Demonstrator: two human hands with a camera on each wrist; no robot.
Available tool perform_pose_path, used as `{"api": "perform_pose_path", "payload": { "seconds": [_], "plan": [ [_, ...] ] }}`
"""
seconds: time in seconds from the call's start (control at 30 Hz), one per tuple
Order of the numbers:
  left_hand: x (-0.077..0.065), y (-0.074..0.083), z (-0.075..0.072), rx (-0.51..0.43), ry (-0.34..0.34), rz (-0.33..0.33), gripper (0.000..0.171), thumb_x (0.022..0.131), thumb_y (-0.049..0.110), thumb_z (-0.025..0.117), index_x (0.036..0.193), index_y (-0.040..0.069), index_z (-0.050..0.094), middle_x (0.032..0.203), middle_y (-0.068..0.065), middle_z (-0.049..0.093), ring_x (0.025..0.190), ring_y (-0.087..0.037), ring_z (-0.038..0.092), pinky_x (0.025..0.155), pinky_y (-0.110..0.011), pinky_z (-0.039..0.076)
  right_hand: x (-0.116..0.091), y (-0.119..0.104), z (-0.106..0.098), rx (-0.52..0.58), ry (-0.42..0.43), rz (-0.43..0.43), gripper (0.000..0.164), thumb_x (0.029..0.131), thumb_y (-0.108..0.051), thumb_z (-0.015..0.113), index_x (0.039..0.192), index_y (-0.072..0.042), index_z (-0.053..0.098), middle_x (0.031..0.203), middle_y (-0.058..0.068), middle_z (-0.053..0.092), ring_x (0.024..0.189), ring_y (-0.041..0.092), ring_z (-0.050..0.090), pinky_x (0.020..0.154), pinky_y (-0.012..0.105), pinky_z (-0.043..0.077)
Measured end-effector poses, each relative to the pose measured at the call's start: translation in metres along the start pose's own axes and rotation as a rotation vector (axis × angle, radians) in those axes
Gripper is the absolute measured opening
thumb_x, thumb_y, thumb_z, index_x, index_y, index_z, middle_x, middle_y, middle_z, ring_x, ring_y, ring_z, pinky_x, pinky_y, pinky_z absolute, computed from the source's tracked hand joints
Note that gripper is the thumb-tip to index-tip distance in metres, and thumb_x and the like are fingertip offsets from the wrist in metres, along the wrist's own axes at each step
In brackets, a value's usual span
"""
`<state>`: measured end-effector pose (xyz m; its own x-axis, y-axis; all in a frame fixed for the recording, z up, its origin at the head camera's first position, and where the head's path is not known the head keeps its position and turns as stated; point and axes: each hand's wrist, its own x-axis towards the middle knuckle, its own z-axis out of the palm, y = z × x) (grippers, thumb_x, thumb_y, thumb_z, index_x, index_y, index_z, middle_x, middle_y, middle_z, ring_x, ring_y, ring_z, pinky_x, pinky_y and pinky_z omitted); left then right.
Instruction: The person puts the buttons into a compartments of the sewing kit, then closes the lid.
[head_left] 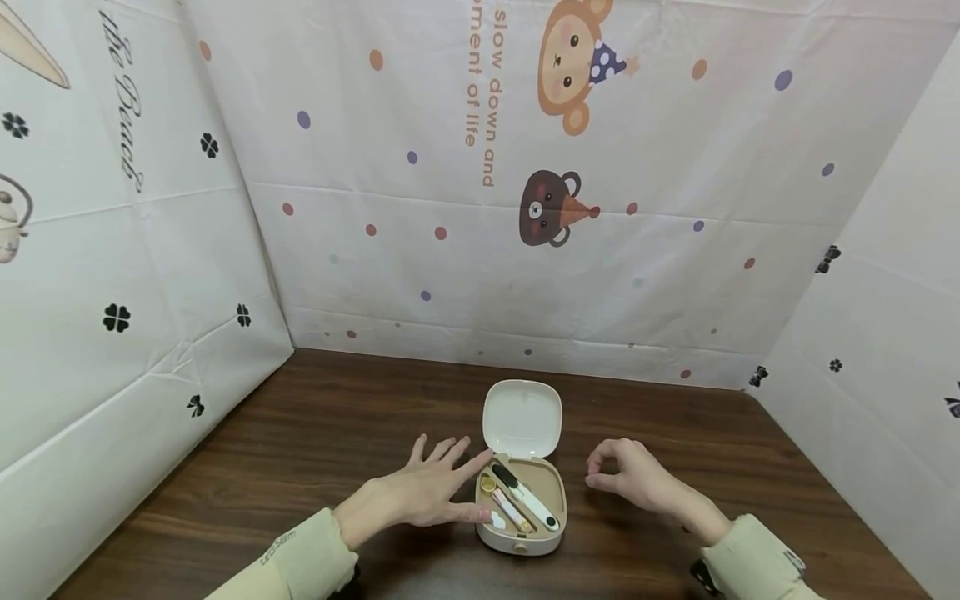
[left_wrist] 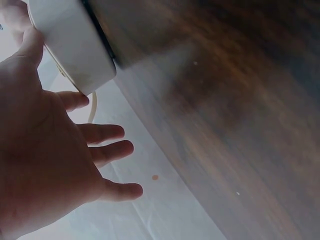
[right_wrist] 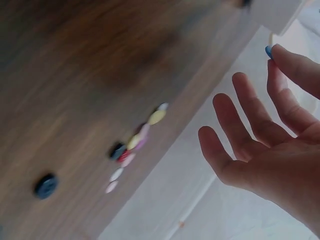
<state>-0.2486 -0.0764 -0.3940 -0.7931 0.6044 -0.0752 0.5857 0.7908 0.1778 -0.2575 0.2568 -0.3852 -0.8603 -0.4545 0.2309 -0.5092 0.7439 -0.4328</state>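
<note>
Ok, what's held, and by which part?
Right hand pinches a small blue object between thumb and index finger; which part is gripped can't be told. Left hand only touches the box, fingers spread.

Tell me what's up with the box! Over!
Left hand touching box, fingers spread. Right hand pinching small blue thing. Lid open. Maybe blocking: left thumb at edge.

On my feed this looks like a small makeshift booth: a dark wood table hemmed in on three sides by white sheets. I take the sheets for hung cloth or plastic, as they are creased in folds and printed with cartoon heads, clovers, dots and sideways lettering. What kind of room stands around the booth I can't tell from here.
</note>
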Motion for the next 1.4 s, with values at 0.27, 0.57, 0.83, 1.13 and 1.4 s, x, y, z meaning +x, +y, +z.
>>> {"api": "perform_pose_path", "payload": {
  "seconds": [0.27,0.57,0.83,1.13,1.4],
  "plan": [
    [0.001,-0.001,0.000,-0.004,-0.004,-0.003,0.086,0.084,0.080,0.037,0.155,0.036,0.016,0.159,-0.015,0.024,0.147,-0.035,0.024,0.112,-0.068,0.011,0.011,-0.021,0.002,0.039,0.036,-0.067,0.013,0.081,-0.018,0.076,0.074,-0.019,0.065,0.084,-0.008,0.069,0.085,0.004,0.060,0.078,0.031,0.050],
    [0.001,0.000,-0.001,0.012,0.009,-0.006,0.086,0.083,0.080,0.039,0.154,0.036,0.018,0.158,-0.015,0.027,0.146,-0.035,0.025,0.112,-0.068,0.012,0.024,-0.037,0.005,0.094,-0.002,-0.063,0.010,0.083,-0.017,0.075,0.077,-0.016,0.066,0.083,-0.006,0.069,0.082,0.005,0.060,0.076,0.030,0.049],
    [-0.001,0.002,-0.001,0.023,0.013,-0.009,0.086,0.083,0.079,0.040,0.154,0.035,0.019,0.157,-0.015,0.029,0.146,-0.035,0.027,0.112,-0.068,0.014,0.032,-0.047,0.017,0.162,-0.006,-0.068,0.009,0.082,-0.012,0.074,0.078,-0.013,0.067,0.075,-0.007,0.065,0.072,-0.002,0.051,0.066,0.024,0.046],
    [0.000,0.000,0.001,0.022,0.010,-0.002,0.086,0.083,0.080,0.038,0.154,0.036,0.018,0.157,-0.015,0.030,0.145,-0.035,0.028,0.111,-0.069,0.015,0.040,-0.055,0.028,0.192,0.014,-0.079,0.010,0.081,-0.008,0.073,0.074,-0.011,0.067,0.070,-0.004,0.060,0.064,0.000,0.048,0.057,0.017,0.041],
    [0.000,-0.001,0.000,0.019,0.009,0.000,0.085,0.084,0.079,0.038,0.154,0.035,0.019,0.157,-0.015,0.029,0.146,-0.035,0.026,0.112,-0.068,0.014,0.047,-0.058,0.037,0.140,0.029,-0.096,0.012,0.080,-0.010,0.074,0.072,-0.013,0.067,0.060,-0.004,0.051,0.055,0.000,0.043,0.051,0.017,0.037]
  ]
}}
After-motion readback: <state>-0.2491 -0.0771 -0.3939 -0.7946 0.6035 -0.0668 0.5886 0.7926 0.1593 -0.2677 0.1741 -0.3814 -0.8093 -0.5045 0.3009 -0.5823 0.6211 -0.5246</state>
